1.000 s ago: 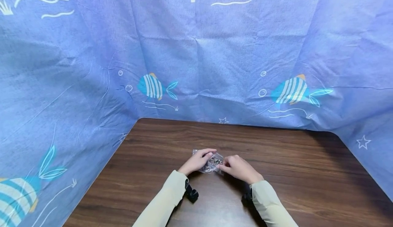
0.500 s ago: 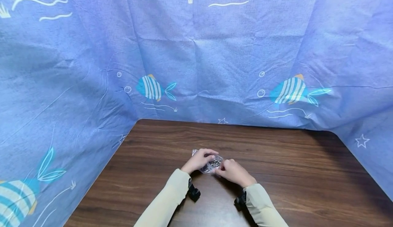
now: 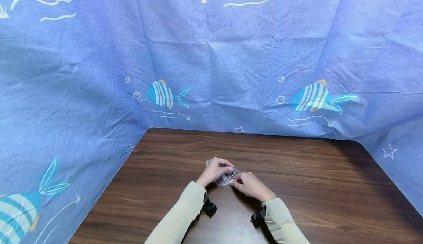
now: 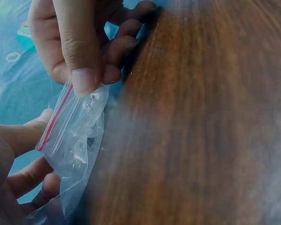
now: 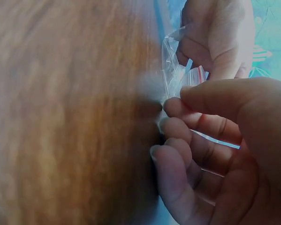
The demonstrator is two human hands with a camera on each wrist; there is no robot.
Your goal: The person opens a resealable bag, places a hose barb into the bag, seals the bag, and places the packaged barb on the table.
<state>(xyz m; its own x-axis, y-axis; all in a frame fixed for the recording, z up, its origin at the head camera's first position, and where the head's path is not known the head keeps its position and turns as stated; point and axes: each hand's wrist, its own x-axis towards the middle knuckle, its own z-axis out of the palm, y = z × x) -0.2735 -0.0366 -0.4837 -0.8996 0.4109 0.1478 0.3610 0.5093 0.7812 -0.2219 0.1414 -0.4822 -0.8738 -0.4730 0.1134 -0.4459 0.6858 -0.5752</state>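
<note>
A clear zip-lock bag (image 3: 224, 180) with a red line (image 4: 56, 119) along its seal lies between the hands, low over the table. Small dark and silvery pieces (image 3: 231, 175) show through the plastic; their kind is too small to tell. My left hand (image 3: 213, 171) pinches the seal at the bag's left side, with the thumb against the strip. At the other end of the seal, my right hand (image 3: 249, 185) pinches the bag's edge between thumb and forefinger. Its other fingers are curled in the right wrist view. Fingers partly hide the bag.
The dark wood-grain table (image 3: 297, 170) extends around the hands. A blue cloth (image 3: 244, 60) with fish prints hangs behind the table and along its left side. A black wrist camera (image 3: 209, 207) sits under the left sleeve, another (image 3: 258, 217) under the right.
My right hand has moved left and slightly nearer me, its grip now on the bag's near right edge. The left hand has shifted slightly, and its thumb and fingers have drawn closer together on the bag.
</note>
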